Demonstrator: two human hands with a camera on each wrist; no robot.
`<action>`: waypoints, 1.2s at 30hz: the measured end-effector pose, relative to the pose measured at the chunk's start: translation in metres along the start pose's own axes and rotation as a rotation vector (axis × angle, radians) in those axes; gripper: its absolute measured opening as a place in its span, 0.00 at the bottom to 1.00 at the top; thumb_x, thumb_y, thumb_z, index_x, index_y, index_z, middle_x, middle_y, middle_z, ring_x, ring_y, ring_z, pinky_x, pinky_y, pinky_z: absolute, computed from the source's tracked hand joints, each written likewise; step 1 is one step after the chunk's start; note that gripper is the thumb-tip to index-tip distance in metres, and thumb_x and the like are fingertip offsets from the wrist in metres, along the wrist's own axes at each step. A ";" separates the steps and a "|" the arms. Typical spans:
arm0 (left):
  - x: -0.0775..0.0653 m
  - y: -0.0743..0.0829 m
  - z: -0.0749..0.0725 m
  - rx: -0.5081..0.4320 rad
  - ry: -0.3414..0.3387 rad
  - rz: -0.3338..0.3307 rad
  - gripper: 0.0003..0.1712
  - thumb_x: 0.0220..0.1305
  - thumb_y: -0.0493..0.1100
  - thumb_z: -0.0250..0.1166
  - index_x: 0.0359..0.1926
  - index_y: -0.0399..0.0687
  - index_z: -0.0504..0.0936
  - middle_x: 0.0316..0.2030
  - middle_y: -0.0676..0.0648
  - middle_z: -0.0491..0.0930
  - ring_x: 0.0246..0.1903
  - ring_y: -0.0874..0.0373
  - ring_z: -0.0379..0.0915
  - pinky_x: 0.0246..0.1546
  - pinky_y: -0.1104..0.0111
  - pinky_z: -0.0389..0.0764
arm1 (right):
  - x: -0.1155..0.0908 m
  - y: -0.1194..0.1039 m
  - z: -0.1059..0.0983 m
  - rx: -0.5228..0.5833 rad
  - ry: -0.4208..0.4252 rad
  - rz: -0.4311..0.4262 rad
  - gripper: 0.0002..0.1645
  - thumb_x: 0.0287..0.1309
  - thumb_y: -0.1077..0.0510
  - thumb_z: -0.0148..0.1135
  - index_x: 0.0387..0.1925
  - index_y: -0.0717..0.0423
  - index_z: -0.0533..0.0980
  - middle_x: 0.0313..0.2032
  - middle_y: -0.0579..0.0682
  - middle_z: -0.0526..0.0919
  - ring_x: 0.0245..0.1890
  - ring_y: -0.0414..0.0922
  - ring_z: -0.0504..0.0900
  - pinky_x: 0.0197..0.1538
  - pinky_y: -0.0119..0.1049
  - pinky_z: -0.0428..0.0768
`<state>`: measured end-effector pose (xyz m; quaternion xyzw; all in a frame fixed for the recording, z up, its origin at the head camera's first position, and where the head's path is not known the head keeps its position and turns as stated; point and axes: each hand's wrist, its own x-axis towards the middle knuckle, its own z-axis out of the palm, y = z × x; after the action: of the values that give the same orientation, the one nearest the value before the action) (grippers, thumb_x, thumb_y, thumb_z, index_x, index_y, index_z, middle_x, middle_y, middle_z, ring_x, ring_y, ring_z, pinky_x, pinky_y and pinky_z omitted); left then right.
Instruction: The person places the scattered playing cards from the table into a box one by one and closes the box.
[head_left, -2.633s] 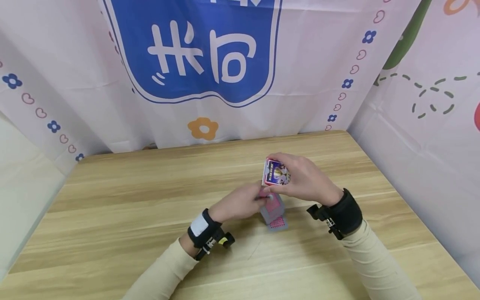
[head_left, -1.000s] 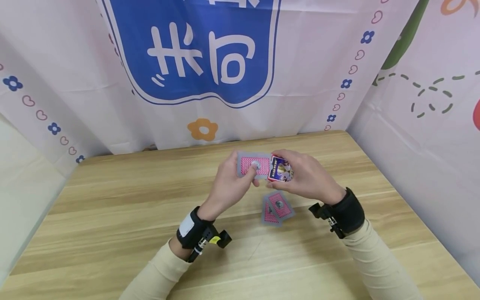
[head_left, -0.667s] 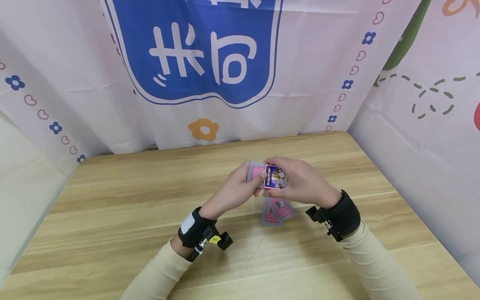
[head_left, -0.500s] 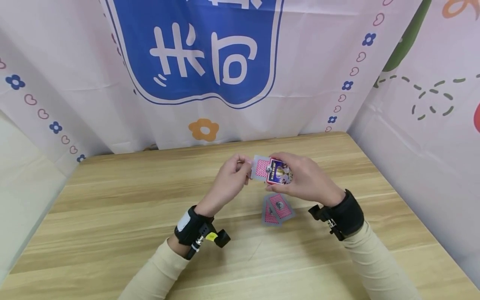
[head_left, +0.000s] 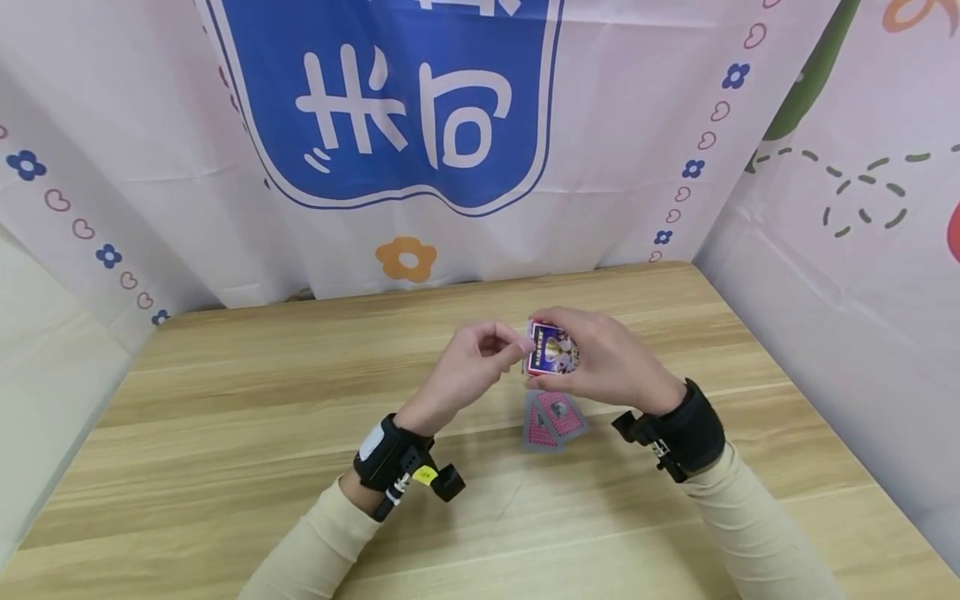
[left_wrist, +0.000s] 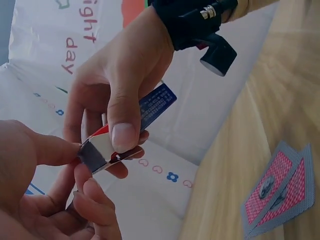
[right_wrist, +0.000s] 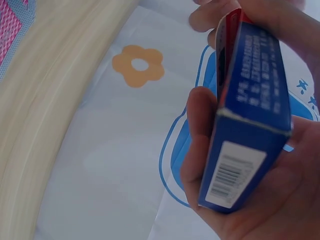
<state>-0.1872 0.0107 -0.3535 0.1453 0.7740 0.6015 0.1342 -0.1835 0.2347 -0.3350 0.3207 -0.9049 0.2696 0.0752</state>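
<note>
My right hand [head_left: 618,358] grips a small blue and red playing-card box [head_left: 551,348] from its right side, thumb and fingers on opposite edges. At the box's left end, the thumb and finger of my left hand [head_left: 465,367] pinch a small pale flap [left_wrist: 100,150], seen best in the left wrist view. In the right wrist view the box [right_wrist: 250,110] shows its barcode end, with red at the far end. Two playing cards [head_left: 555,421] lie overlapped, red-patterned backs up, on the table below the hands. What is inside the box is hidden.
The wooden table [head_left: 262,433] spreads around the hands. A white printed curtain [head_left: 600,150] hangs behind its far edge, and another patterned cloth [head_left: 840,333] hangs along the right side. Each wrist carries a black strap with a small camera.
The left hand rose from the cards on the table and brought red-backed cards to the box's mouth. Those cards have gone from sight at the box; the fingers now pinch its end.
</note>
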 end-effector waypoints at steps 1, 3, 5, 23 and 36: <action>0.001 -0.001 0.000 -0.022 -0.012 -0.010 0.09 0.76 0.48 0.65 0.44 0.47 0.84 0.38 0.52 0.81 0.36 0.55 0.72 0.38 0.68 0.74 | 0.000 -0.001 0.000 0.001 0.001 -0.004 0.45 0.49 0.44 0.84 0.65 0.57 0.76 0.48 0.51 0.88 0.38 0.40 0.84 0.40 0.32 0.84; 0.002 -0.003 -0.001 -0.081 -0.039 -0.035 0.09 0.75 0.47 0.66 0.43 0.47 0.84 0.38 0.53 0.81 0.35 0.57 0.72 0.38 0.68 0.75 | 0.000 -0.002 0.000 0.004 0.003 -0.010 0.45 0.49 0.44 0.84 0.65 0.57 0.76 0.48 0.51 0.88 0.38 0.40 0.84 0.39 0.31 0.84; 0.003 -0.006 -0.001 -0.155 -0.062 -0.063 0.09 0.74 0.47 0.67 0.41 0.47 0.83 0.37 0.53 0.80 0.36 0.57 0.72 0.39 0.68 0.76 | 0.000 -0.002 0.000 0.007 0.009 -0.015 0.45 0.49 0.45 0.84 0.65 0.57 0.76 0.48 0.51 0.88 0.38 0.40 0.84 0.39 0.31 0.84; 0.018 -0.035 0.025 0.051 -0.086 -0.020 0.13 0.81 0.50 0.55 0.48 0.47 0.80 0.38 0.51 0.80 0.36 0.59 0.74 0.37 0.68 0.78 | 0.000 0.007 -0.004 0.000 0.047 -0.003 0.46 0.48 0.45 0.85 0.65 0.58 0.76 0.49 0.52 0.88 0.40 0.42 0.85 0.41 0.35 0.84; 0.032 -0.050 0.067 0.977 -0.179 0.238 0.47 0.52 0.60 0.82 0.69 0.50 0.75 0.57 0.53 0.86 0.52 0.58 0.77 0.57 0.57 0.68 | -0.001 0.007 -0.005 0.007 0.040 0.006 0.46 0.50 0.44 0.83 0.66 0.58 0.75 0.53 0.53 0.88 0.41 0.42 0.86 0.44 0.37 0.85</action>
<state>-0.1940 0.0707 -0.4190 0.3294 0.9283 0.1657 0.0471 -0.1872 0.2426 -0.3344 0.3127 -0.9033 0.2792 0.0914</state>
